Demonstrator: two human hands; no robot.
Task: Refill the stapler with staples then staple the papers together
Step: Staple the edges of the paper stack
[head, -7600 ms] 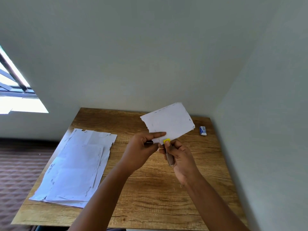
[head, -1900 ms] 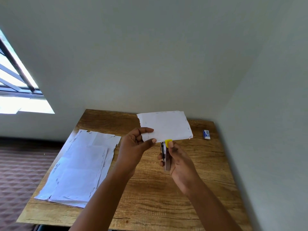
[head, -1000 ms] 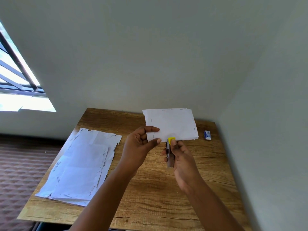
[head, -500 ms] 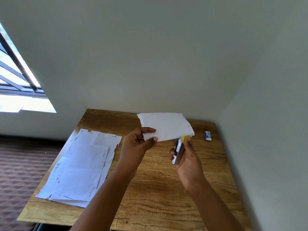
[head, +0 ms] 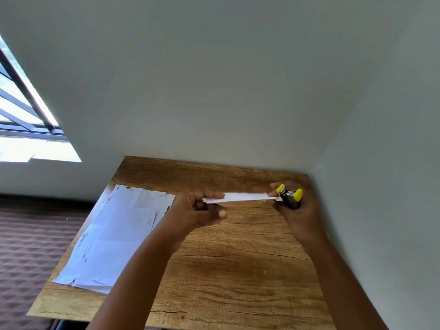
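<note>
Both hands grip: left hand papers lying left-right, right hand stapler.

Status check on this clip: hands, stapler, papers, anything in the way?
Left hand pinching folded papers edge-on. Right hand gripping yellow-tipped stapler at the papers' right end. Loose sheets lie left on table; nothing blocking.

A wooden table fills the lower centre, tucked into a corner of pale walls; a bright window sits at left above patterned brown floor.
</note>
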